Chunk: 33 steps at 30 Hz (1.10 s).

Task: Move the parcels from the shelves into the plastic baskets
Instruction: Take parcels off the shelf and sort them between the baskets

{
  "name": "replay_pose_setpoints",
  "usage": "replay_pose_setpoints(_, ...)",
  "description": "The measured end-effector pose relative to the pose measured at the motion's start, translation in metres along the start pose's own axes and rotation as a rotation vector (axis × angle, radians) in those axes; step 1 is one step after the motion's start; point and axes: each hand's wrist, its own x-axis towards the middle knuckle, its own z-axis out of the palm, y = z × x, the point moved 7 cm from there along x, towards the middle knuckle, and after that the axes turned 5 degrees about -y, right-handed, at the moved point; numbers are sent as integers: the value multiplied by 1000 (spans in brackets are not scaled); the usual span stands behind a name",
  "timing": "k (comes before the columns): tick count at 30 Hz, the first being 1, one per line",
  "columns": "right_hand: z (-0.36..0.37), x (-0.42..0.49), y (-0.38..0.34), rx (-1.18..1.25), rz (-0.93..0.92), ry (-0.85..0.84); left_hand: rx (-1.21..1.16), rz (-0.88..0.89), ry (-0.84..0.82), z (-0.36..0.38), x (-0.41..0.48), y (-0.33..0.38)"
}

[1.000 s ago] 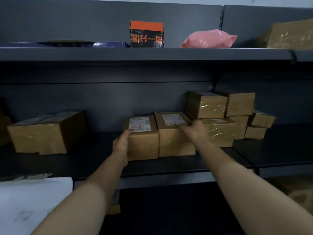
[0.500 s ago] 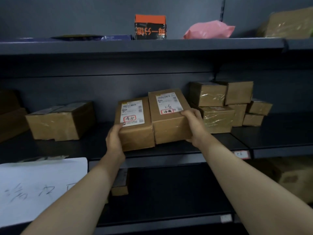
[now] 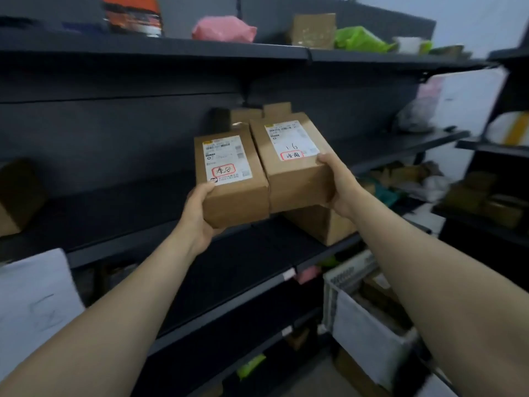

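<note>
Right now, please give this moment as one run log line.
phase: carry | left hand: grips left parcel | right hand: grips right parcel | both: side by side, in air | basket: lower right

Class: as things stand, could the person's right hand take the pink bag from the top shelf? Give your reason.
Probably not yet: the right hand grips a box, so it is occupied. Nothing blocks the way up to the pink bag otherwise.

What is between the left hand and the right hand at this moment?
In the head view: the left parcel and the right parcel, side by side and touching. The left hand grips the first, the right hand the second.
</note>
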Motion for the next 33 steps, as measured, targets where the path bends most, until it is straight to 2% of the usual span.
replay_pose_setpoints(5,-142,-27,26,61,52,250,66,-230,-163,110,5,-84)
replay_pose_setpoints(11,-299,-42,68,54,177,490,145,-528,-251,223,26,-217)
replay_pose_setpoints(17,-430,-27,130,72,353,629,266,-628,-252,305,58,-337)
replay_pose_setpoints(21,-471,7,178,120,412,672,354,-559,-242,310,96,-378)
replay_pose_setpoints(25,-474,52,225,155,455,689,447,-432,-197,308,146,-390)
replay_pose_setpoints(28,-478,92,262,76,541,699,434,-418,-201,314,185,-401)
replay_pose_setpoints(33,-466,151,300,-154,572,638,503,-411,-322,325,251,-446)
